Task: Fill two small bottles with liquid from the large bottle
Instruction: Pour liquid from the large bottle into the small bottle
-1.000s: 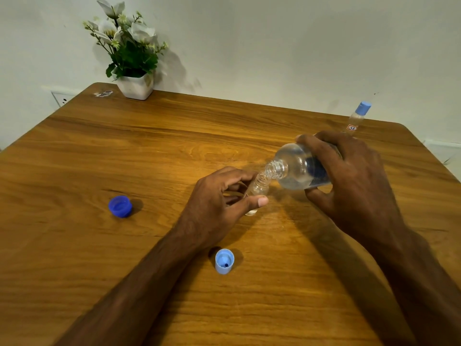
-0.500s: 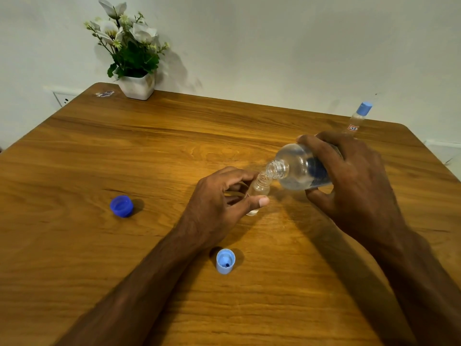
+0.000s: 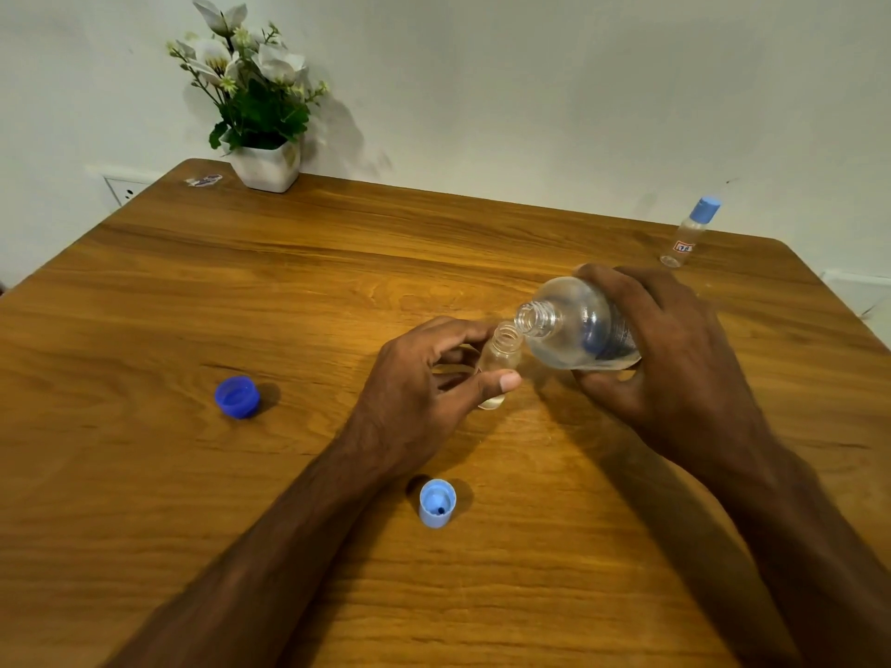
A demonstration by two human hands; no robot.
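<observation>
Near the desk's (image 3: 144, 291) middle, the left hand's (image 3: 424, 392) fingers clamp an uncapped small bottle (image 3: 499, 359). The right hand (image 3: 675, 359) grips the tilted large bottle (image 3: 573, 325), mouth just beside it. A capped small bottle (image 3: 689, 233) stands at the far right corner.

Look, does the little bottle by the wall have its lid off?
No, the small bottle at the far right edge wears its light blue cap, while the open small bottle sits in the left hand.

Wooden table (image 3: 289, 291) bears two caps (image 3: 237, 396), capped bottle (image 3: 688, 233), flowerpot (image 3: 265, 163)
</observation>
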